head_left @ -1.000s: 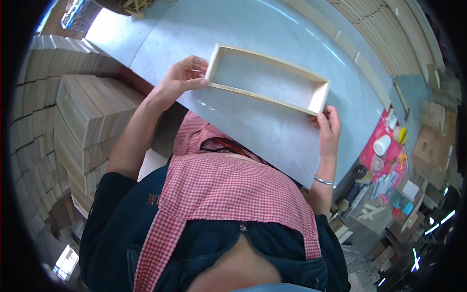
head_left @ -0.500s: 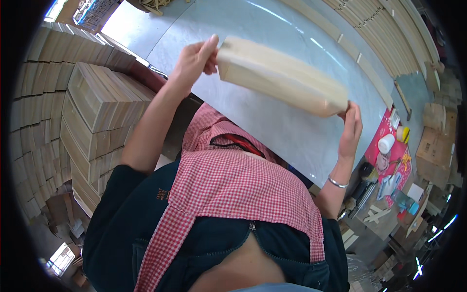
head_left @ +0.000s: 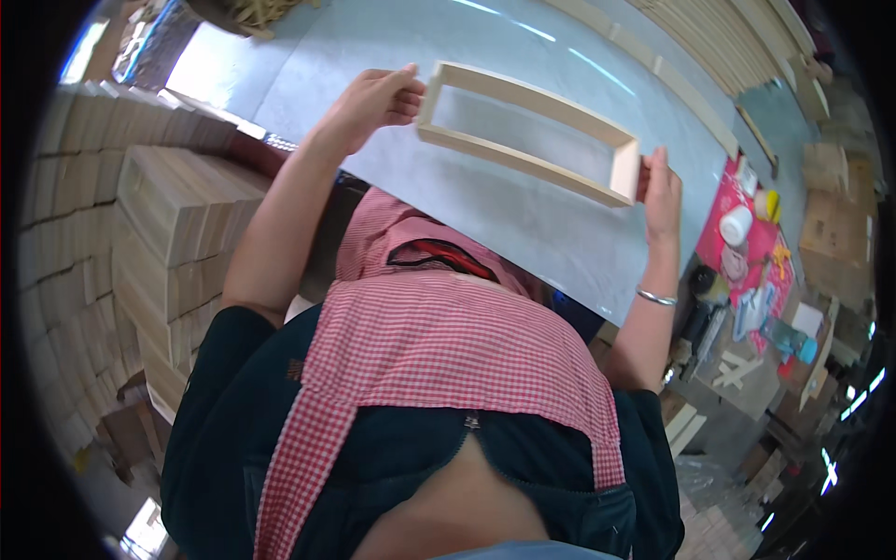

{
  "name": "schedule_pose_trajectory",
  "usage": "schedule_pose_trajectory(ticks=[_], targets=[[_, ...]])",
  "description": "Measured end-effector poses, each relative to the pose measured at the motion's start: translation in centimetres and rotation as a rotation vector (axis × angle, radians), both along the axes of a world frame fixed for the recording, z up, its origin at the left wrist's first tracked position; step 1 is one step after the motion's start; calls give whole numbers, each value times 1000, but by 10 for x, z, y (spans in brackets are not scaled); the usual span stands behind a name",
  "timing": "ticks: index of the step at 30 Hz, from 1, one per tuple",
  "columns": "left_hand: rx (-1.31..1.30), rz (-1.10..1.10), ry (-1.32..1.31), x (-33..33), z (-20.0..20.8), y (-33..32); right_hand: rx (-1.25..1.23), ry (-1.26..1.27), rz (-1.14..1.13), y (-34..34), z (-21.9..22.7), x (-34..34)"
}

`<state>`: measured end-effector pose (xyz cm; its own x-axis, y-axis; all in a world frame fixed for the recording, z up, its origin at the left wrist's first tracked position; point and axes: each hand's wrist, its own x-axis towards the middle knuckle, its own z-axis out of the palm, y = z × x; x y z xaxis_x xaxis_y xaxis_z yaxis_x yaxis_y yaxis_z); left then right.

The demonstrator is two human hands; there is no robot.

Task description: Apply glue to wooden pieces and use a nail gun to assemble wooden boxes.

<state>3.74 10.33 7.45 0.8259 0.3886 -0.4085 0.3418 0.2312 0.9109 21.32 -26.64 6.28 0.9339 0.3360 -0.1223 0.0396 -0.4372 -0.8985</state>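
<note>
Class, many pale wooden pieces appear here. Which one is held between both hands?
The open rectangular wooden frame, gripped by the left hand and right hand over the grey table. The stacked wooden pieces at left lie untouched.

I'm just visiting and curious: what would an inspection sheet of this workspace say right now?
Surface: pale grey table, mostly bare.
Job's things: open rectangular wooden frame, held by its two short ends.
Clutter: pink mat at the table's right end with a white cup and small tools.
Hands: left hand grips the frame's left end; right hand grips its right end.
Cables: nothing seen.
Surroundings: stacked wooden blocks on the left; long wooden strips beyond the table.
</note>
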Motion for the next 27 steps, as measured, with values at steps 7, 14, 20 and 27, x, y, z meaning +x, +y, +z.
schedule_pose_trajectory(ticks=[7, 14, 20, 27], targets=[[97, -20, -123, 12, 5, -19, 207, -215, 20, -4, 9, -10], [208, 72, -85, -36, -14, -49, 25, -337, 167, -42, -27, -15], [185, 283, -77, -43, -24, -48, -715, -799, -640, -146, -14, 87], [125, 515, -102, -63, -40, -37, -985, -203, -790, -196, -38, 128]])
